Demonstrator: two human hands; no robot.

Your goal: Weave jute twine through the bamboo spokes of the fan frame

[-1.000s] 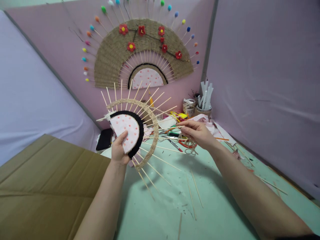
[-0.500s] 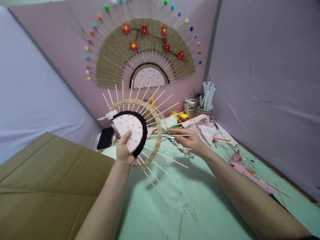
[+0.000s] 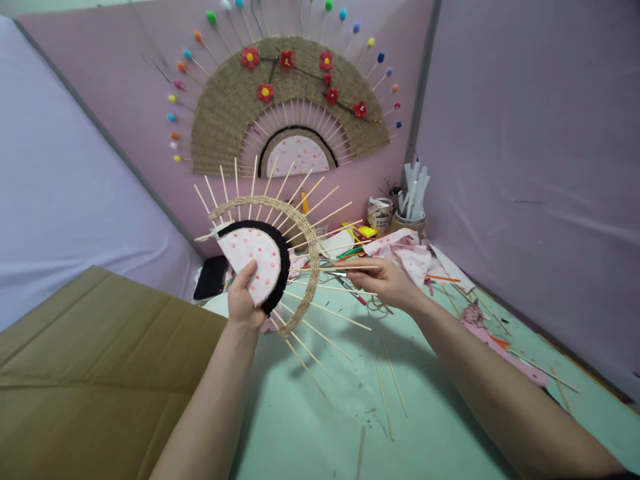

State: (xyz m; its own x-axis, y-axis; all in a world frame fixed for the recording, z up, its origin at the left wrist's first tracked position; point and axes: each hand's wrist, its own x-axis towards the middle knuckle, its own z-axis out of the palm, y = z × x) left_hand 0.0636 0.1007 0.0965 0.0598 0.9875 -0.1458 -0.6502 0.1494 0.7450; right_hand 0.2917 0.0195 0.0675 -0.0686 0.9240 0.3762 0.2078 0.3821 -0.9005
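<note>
My left hand [image 3: 245,297] is closed round the lower edge of a half-round fan frame [image 3: 263,257], thumb on its dotted pink fabric centre. A black band rims this centre, and thin wooden sticks [image 3: 327,205] radiate from it. A ring of woven brown twine [image 3: 314,257] runs across the sticks, apart from the black band. Right of the ring, my right hand [image 3: 377,280] has its fingers pinched together behind a stick. The strand of twine in them is mostly hidden. A loose loop of twine [image 3: 379,307] shows just below that hand.
A larger finished fan [image 3: 220,110] with red flowers and coloured balls is on the back wall. Cardboard [image 3: 100,373] covers the left front. Fabric scraps [image 3: 400,250], a jar of white sticks [image 3: 413,213], a pink glue gun [image 3: 500,350] and loose sticks [image 3: 384,400] lie about the green table.
The fan frame and my left hand have shifted slightly left. My right hand has moved a little right, and the curved strand seen near its fingers is harder to make out.
</note>
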